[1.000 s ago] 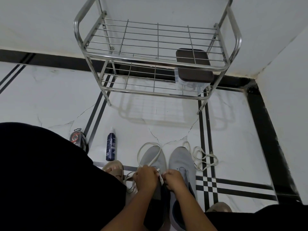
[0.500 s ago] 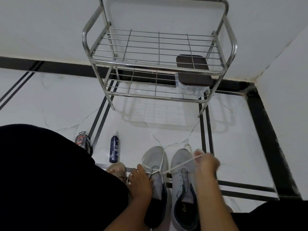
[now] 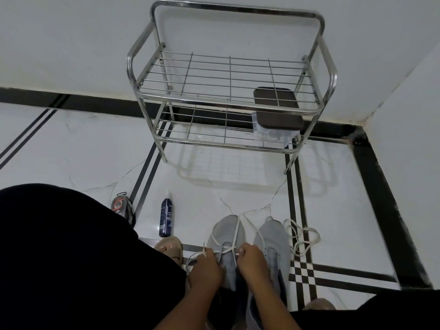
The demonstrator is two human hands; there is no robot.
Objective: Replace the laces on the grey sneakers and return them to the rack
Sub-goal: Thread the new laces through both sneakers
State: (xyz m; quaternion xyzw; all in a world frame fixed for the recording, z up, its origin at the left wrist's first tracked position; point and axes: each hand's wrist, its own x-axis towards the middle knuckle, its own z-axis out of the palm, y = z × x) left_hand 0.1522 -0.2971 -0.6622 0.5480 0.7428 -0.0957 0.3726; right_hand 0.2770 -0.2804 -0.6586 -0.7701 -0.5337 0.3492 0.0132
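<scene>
On the white tiled floor, near its front edge and well short of the steel rack, the two grey sneakers stand side by side, toes toward the rack. The person crouches over them, both hands on the left-hand sneaker. The left hand pinches one end of the white lace at the shoe's left edge. The right hand has its fingers curled round the other strand just above the tongue, though the exact pinch is hard to make out from this angle. The lace crosses once over the lowest eyelets and loops forward over the toe.

The lace looks light, limp and flat, so it will likely twist and slip unless held close to its stiff tip; that tip is the place to take hold for threading. The sneaker seems soft and light, and may shift under a pull unless steadied.

A second lace lies loose in coils on the floor, just beside the right-hand sneaker, which shows none threaded. A dark spray bottle stands left of the shoes, and a brown-lidded box sits at the right end of the rack's lower shelf.
</scene>
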